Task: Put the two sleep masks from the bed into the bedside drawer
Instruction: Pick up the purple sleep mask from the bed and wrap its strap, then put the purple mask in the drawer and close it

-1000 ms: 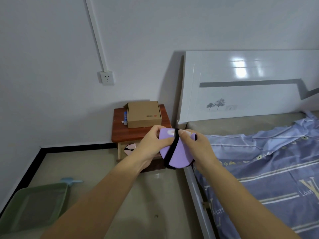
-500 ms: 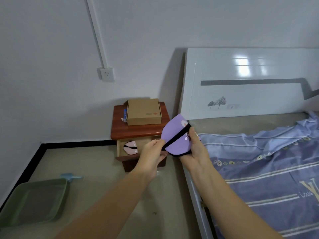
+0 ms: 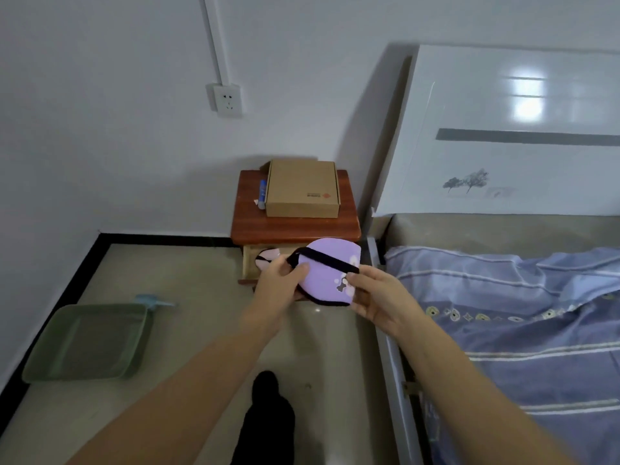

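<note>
Purple fabric fills the middle of the head view: a purple sleep mask with a black strap is held in the air between both hands, in front of the open bedside drawer. The left hand pinches its left end, thumb on top; the right hand grips its right edge where the strap meets it. A pink sleep mask lies inside the drawer, partly hidden behind the left hand. On the red-brown nightstand sits a cardboard box. The bed, with a blue striped cover, lies to the right; a green tray rests on the floor at left.
</note>
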